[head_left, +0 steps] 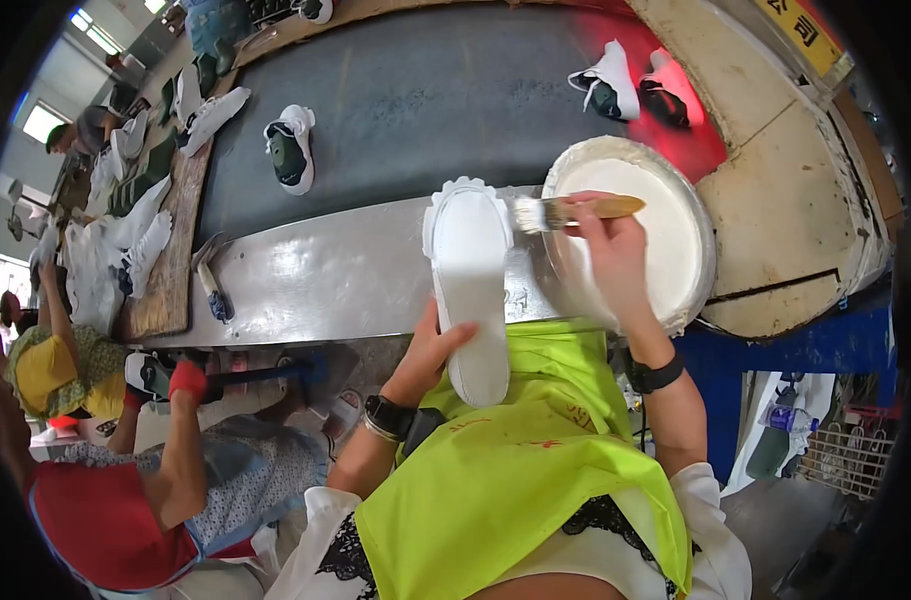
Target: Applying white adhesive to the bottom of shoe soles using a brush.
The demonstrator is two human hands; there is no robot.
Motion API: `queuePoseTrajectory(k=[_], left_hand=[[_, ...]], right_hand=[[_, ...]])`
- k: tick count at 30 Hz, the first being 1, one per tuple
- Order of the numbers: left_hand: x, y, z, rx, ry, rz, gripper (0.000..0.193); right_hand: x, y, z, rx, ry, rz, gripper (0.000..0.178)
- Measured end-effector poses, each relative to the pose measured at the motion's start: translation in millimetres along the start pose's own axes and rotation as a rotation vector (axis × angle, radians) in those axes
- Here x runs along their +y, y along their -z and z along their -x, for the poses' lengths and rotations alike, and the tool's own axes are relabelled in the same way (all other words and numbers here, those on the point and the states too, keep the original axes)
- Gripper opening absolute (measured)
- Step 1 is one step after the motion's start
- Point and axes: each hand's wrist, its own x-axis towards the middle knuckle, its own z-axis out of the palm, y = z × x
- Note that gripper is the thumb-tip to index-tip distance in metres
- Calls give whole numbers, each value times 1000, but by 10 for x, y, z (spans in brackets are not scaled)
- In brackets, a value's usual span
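Note:
My left hand (431, 350) is closed around the lower part of a white shoe sole (474, 270), thumb lying across its face. The sole stands lengthwise in front of me, its scalloped end pointing away, over the edge of the metal ledge. In my right hand (616, 255) is a brush (566, 211) with a wooden handle. Its pale bristles are just right of the sole's far end, and I cannot tell whether they touch it. Below the brush and to its right stands a round tub (704, 255) of white paste, partly hidden by my hand.
A dark conveyor belt (406, 110) carries a white shoe (293, 150) at left and another pair (616, 85) under red light at right. A hooked tool (212, 280) lies on the metal ledge (306, 285). Co-workers sit at left by a board (166, 305) piled with shoes.

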Motion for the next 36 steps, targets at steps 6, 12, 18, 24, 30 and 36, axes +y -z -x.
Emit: queuePoseTrajectory(k=[6, 12, 18, 24, 30, 36], left_hand=[[-77, -31, 124, 1, -1, -80, 72], [-121, -9, 125, -24, -25, -125, 77], [-105, -47, 43, -18, -29, -127, 91], [-78, -50, 33, 4, -18, -139, 91], [-82, -6, 70, -8, 58, -94, 79], [12, -5, 120, -13, 118, 18, 62]], right_hand=[[29, -538, 92, -199, 72, 273, 12], [-132, -510, 221, -504, 98, 406, 15], [246, -431, -539, -215, -24, 382, 22], [238, -125, 134, 7, -143, 599, 26], [-17, 60, 307, 6, -174, 543, 28], [574, 793, 12, 45, 12, 993, 19]])
